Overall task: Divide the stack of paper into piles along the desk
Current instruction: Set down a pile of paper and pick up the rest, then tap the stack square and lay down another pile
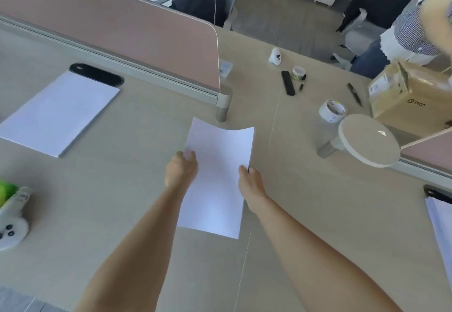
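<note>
We are holding a thin batch of white paper (217,177) at frame centre, over the pale wood-grain desk (122,201); our left hand (181,172) is pinching its left edge and our right hand (250,179) is pinching its right edge, with the far edge curling upward, and we cannot tell whether the near edge is touching the desk. The stack of paper (58,113) is lying flat at the upper left of the frame, its far corner overlapping a black oval cable port (97,74). A pink fabric-faced divider (122,33) on a grey metal rail is running diagonally behind it, and its round post (223,108) is standing just beyond the curled edge of the held sheets. At the upper right we are seeing a roll of tape (332,110), a black remote (288,83), a black pen (354,94), a small white figurine (275,56) and a brown cardboard box (411,99), all well apart from the hands. A round pale disc on a short metal stem (369,139) is sitting beside the tape. Another white pile (440,223) is showing at the right edge. At the lower left, a white and green soft toy (11,216) is resting on the desk.
</note>
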{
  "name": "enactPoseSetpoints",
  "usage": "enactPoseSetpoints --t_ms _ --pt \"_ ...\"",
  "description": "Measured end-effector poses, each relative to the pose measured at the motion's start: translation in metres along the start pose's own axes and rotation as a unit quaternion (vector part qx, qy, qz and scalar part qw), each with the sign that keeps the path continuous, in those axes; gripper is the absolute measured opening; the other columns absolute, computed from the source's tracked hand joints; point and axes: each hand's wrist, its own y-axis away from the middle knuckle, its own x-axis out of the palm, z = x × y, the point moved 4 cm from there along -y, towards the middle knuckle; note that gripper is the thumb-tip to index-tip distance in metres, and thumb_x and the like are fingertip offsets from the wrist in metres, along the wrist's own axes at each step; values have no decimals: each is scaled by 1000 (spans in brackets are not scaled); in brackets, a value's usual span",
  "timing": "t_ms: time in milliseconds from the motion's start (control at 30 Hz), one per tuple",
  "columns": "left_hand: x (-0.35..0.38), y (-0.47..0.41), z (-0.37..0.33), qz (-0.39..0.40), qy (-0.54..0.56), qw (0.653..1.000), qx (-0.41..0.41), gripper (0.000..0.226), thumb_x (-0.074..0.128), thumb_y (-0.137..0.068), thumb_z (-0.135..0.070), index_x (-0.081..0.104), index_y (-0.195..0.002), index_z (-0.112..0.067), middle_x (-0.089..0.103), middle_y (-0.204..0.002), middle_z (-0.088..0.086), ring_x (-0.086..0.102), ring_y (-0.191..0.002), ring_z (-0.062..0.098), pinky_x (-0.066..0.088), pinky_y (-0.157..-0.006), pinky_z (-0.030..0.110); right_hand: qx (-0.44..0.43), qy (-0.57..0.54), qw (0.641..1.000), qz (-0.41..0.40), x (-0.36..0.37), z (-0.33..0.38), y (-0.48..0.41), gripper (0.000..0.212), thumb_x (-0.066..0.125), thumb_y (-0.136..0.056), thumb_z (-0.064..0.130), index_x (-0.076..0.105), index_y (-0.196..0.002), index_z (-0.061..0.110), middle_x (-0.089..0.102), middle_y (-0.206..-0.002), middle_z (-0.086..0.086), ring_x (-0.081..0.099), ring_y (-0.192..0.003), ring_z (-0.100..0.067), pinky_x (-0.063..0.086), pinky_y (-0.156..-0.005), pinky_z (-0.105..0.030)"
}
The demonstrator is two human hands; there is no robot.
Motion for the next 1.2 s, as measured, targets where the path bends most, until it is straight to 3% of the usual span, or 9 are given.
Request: enactPoseSetpoints --t_ms 133,333,433,600,700,800,933,1067,1200 --pt "20 -29 -11 48 -40 998 10 54 37 -99 -49 50 -130 -6 59 -128 18 56 -118 37 45 -90 39 38 1 999 6 6 -9 -27 29 37 -102 32 49 -93 8 42 -80 -1 38 -65 -16 31 -57 -30" --pt "38 -43 -23 72 -47 996 -4 60 40 -97 -53 38 -138 -9 57 -129 17 57 -115 36 40 -78 36 81 36 996 27 1 -15 -53 32 29 -100 33 48 -84 12 44 -76 -2 44 -69 -22 40 -67 -32" --pt "39 -48 -23 71 -40 997 -10 62 42 -97 -52 35 -140 -8 56 -130 18 57 -116 38 40 -79 36 112 48 991 51 -3 -14 -62 29 29 -99 29 50 -88 12 47 -74 -2 49 -68 -23 49 -63 -32" --pt "39 -60 -20 77 -47 996 4 54 43 -96 -50 46 -132 -11 62 -120 13 59 -98 33 42 -74 34 143 76 983 89 -1 -16 -72 38 31 -96 27 57 -111 4 59 -87 -7 58 -70 -23 58 -62 -33" --pt "36 -64 -17 67 -52 996 10 48 44 -95 -47 50 -128 -13 64 -114 12 54 -85 29 42 -71 32 144 131 975 107 3 -18 -74 38 30 -95 27 59 -98 3 63 -90 -10 64 -73 -27 62 -73 -40" --pt "33 -66 -17 59 -75 995 29 49 44 -96 -47 52 -129 -11 64 -116 13 60 -98 33 45 -73 34 141 190 966 103 1 -16 -75 38 30 -97 32 55 -84 6 63 -84 -13 64 -68 -29 60 -72 -37" --pt "28 -62 -16 50 -122 990 57 60 43 -97 -49 46 -139 -6 55 -134 17 50 -125 36 43 -98 41 126 258 954 89 -12 -9 -75 41 30 -98 38 52 -85 6 61 -77 -12 56 -53 -25 48 -56 -25" --pt "17 -49 -13 44 -141 987 56 62 44 -95 -51 43 -141 -9 51 -135 18 46 -128 37 38 -104 43 81 283 953 70 -32 -1 -68 40 32 -97 35 44 -69 10 52 -61 -8 46 -42 -21 37 -49 -22" --pt "18 -20 -19 39 -119 991 54 60 48 -93 -50 43 -142 -16 52 -136 14 42 -131 32 37 -103 42 23 288 956 56 -59 2 -51 42 36 -97 40 48 -68 10 55 -65 -8 54 -53 -26 40 -56 -27"
